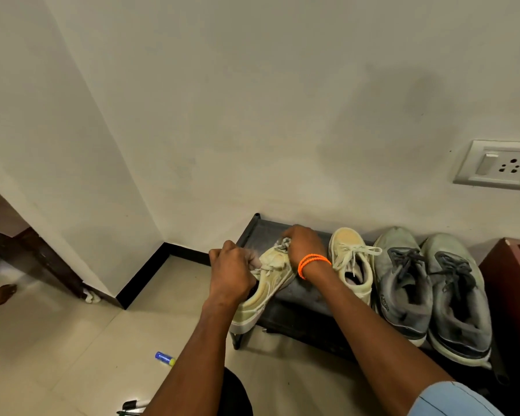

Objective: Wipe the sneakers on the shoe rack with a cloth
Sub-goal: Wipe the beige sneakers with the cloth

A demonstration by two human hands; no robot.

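Fingers of our left hand curl around a cloth; our right hand grips the cream sneaker, tilted over the shoe rack edge.

- four sneakers: two pale yellow, one at 6 o'clock, one at 5; two grey at 4
- one black shoe rack
- two hands
- one wall socket at 3 o'clock
- one blue tube on the floor at 7
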